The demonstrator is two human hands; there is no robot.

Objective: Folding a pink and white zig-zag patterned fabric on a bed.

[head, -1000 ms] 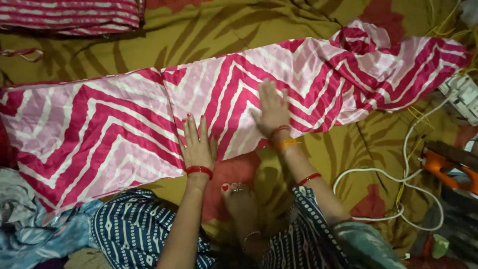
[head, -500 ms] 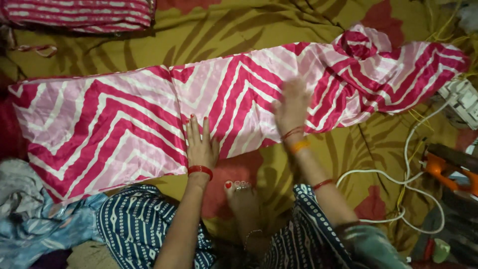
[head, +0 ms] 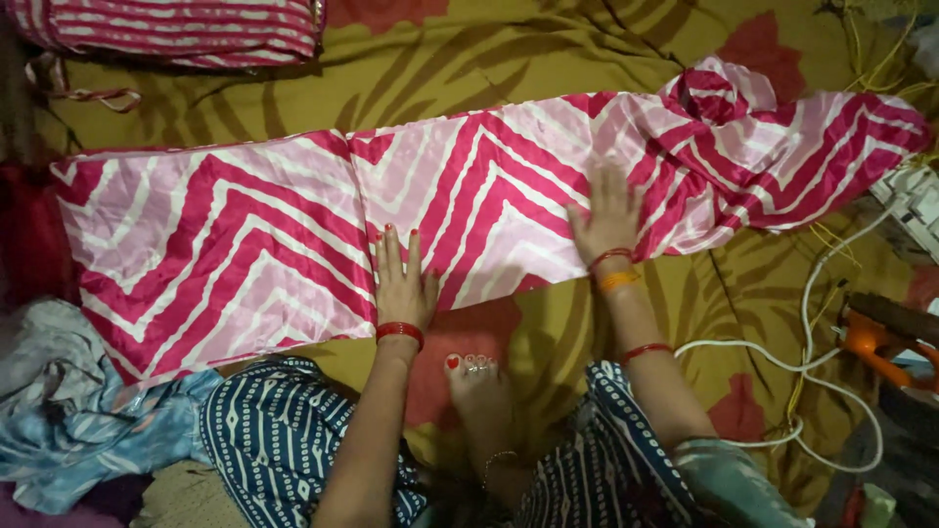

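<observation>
Head view: a seated person is pressing both palms onto a long pink-and-white chevron-striped cloth (head: pixel 293 235) that is lying spread across an olive floral bedsheet (head: pixel 509 59); the left hand (head: pixel 401 284) is resting flat near the cloth's lower edge, fingers straight and close together, gripping nothing; the right hand (head: pixel 606 215) is lying flat further right, fingers slightly spread, likewise holding nothing; the cloth's right end is bunching into a crumpled heap (head: pixel 724 108); a folded striped garment (head: pixel 186 29) is sitting at top left; a blue crumpled cloth (head: pixel 78 430) is lying at lower left; a white cable (head: pixel 812 323) is curling beside an orange iron (head: pixel 871 342) at right.
</observation>
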